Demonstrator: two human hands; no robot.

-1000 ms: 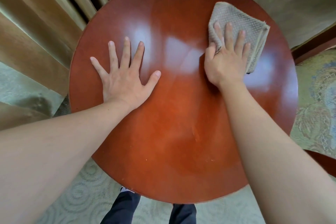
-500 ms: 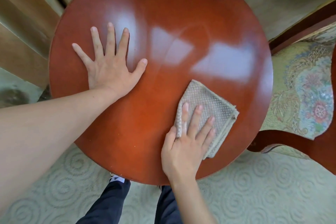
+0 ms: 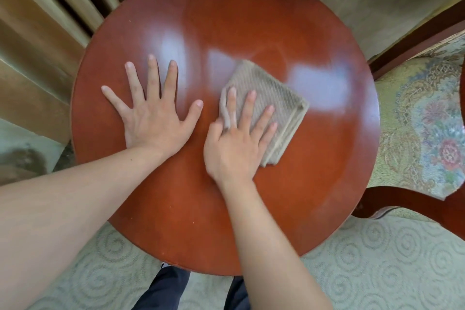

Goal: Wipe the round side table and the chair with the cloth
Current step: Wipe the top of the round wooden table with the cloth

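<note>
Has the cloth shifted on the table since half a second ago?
Yes. The cloth under the right hand has slid from the table's near edge toward its middle, closer to the planted left hand.

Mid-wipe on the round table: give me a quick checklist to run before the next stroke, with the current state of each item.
1. Cloth under control: ok. The right hand lies flat on it, fingers spread, pressing it to the top.
2. Cloth folded into a tidy pad: ok, layered edges show on its right side.
3. Table steadied: ok. The left hand lies palm-down on the left part.
4. Stroke path free: ok, only the hands and cloth are on the top.
5. Top fully clean: cannot tell. Glare covers the far half; small pale specks show near the front edge.
6. Chair wiped: cannot tell. It stands to the right, and nothing is touching it.
</note>
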